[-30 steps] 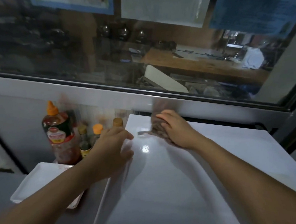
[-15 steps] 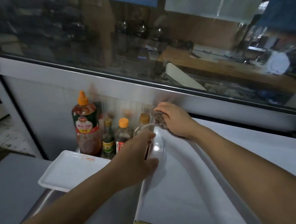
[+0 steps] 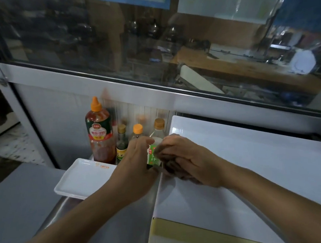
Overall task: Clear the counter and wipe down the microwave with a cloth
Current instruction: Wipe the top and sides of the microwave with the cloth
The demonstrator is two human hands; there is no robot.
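1. The microwave (image 3: 235, 165) fills the right half of the view, its white top bare except at the left edge, where the wiping goes on. A hard sideways stroke there could carry past the edge into the bottles crowded just beside it.
2. The tray (image 3: 83, 177) lies left of the microwave, in front of the bottles; a toppled bottle would likely land on it or roll off the counter.
3. The sauce bottle (image 3: 99, 133) stands tallest and looks top-heavy, so a knock along the row might bring it over.
4. The left hand (image 3: 134, 166) is curled round the green-label bottle (image 3: 153, 156), touching the microwave's side. Half a second ago it only hovered near that bottle's cap.
5. The right hand (image 3: 189, 165) presses the bunched cloth (image 3: 170, 168), fingers curled over it, at the top's left edge. Earlier it worked at the back corner; it has since come forward. If the left hand's hold slips, the bottle could tip against the cloth.
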